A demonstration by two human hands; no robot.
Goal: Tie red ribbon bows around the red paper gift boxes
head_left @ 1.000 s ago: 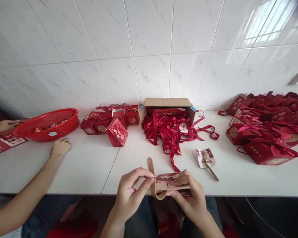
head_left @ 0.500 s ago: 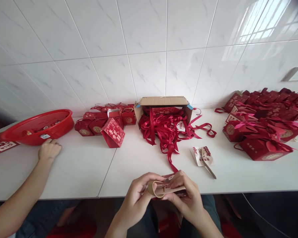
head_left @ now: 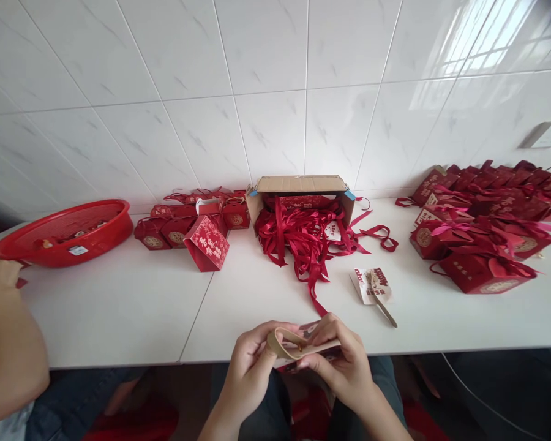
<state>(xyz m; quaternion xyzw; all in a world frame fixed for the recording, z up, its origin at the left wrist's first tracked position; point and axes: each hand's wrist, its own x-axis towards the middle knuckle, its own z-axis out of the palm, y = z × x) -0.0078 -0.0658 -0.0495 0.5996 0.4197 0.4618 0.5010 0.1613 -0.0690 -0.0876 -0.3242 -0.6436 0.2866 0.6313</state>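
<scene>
My left hand (head_left: 250, 367) and my right hand (head_left: 344, 361) are together just below the front edge of the white table (head_left: 119, 312). Between them they pinch a small printed paper tag (head_left: 305, 343) with a tan ribbon strip (head_left: 280, 346) curled into a loop against it. My left thumb and fingers close on the loop's left end. My right fingers close on the tag from above. A similar tag with a tan strip (head_left: 371, 286) lies on the table to the right.
An open cardboard box (head_left: 300, 190) spills red ribbons (head_left: 307, 239). Red gift boxes (head_left: 197, 229) stand left of it, and many more (head_left: 482, 239) at the right. A red basin (head_left: 62, 233) sits far left. Another person's arm (head_left: 7, 343) fills the lower left.
The tan strip, upright a second ago, is now curled down into a loop against the tag. The other person's hand left the table near the basin and the arm came close to the camera.
</scene>
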